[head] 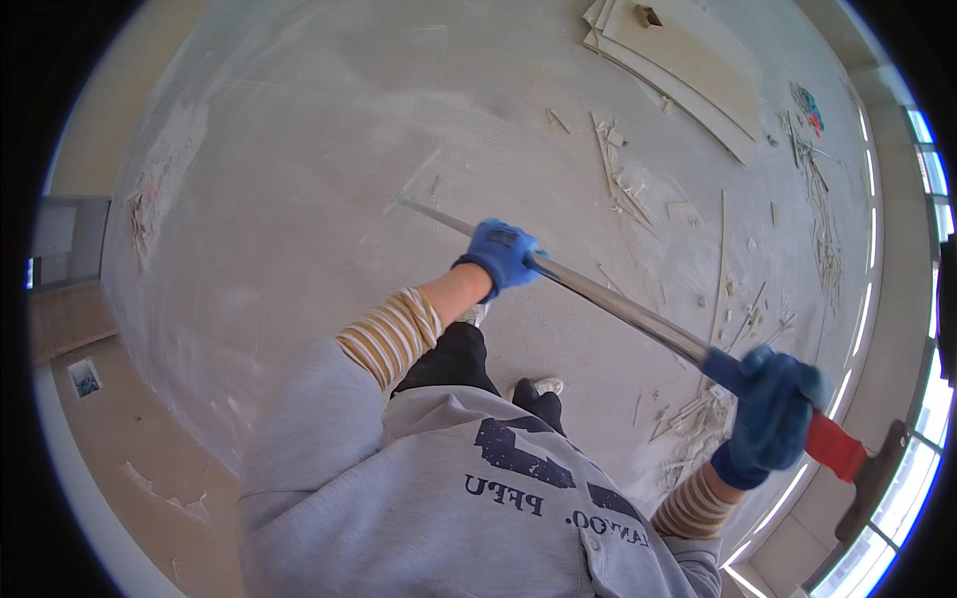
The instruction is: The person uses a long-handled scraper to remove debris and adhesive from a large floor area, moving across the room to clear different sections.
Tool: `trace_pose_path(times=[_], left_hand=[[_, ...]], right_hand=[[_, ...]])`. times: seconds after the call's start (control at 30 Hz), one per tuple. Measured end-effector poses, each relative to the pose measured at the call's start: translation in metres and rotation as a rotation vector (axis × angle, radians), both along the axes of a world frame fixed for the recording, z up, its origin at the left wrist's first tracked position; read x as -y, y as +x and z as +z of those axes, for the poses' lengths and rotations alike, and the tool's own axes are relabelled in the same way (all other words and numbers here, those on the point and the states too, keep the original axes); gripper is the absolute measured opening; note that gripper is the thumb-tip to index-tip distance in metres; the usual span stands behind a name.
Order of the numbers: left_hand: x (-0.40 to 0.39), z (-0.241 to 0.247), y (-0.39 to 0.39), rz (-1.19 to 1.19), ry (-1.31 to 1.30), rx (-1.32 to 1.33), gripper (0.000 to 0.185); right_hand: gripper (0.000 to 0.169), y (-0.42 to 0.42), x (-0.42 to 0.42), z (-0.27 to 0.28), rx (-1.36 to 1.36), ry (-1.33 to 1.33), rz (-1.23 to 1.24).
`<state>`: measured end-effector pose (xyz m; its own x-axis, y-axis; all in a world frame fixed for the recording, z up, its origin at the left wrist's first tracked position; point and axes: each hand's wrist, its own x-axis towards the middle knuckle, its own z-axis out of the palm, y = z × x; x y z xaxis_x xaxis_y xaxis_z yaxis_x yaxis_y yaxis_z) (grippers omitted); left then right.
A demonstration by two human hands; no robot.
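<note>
A long metal pole [628, 299] slants across in front of me, rising toward the right. My left hand [499, 254], in a blue work glove, is closed around its middle. Near its blue upper end [722, 371], my right hand [774, 411] grips it in a darker-looking blue glove. From the far side of that same fist sticks out a red handle [836, 448] with a wide, dark scraper blade [871, 482]. The pole's lower end [404, 200] reaches the floor ahead of my feet; what is fitted there is too blurred to tell.
Dusty grey floor [299, 149] spreads around me. Stacked pale boards [680, 67] lie at the upper right, with scrap strips [620, 179] nearby. More debris [695, 426] is by my right side, and rubble [146, 202] lies at the left wall. Windows [916, 478] line the right.
</note>
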<state>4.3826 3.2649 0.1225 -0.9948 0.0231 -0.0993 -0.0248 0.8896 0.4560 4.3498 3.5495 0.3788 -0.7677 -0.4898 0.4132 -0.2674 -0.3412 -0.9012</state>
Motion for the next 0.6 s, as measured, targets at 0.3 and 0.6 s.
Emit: trace_pose_path(times=[0.3,0.6], left_hand=[[0.074,-0.069,0.029,0.352,-0.07,0.232,0.023],[-0.206,-0.033,-0.004,0.034,0.259,-0.127,0.025]], right_hand=[[0.015,0.009,0.109,-0.049,0.013,0.223,0.272],[0.027,0.064,-0.08,0.076,-0.082,0.525,-0.176]])
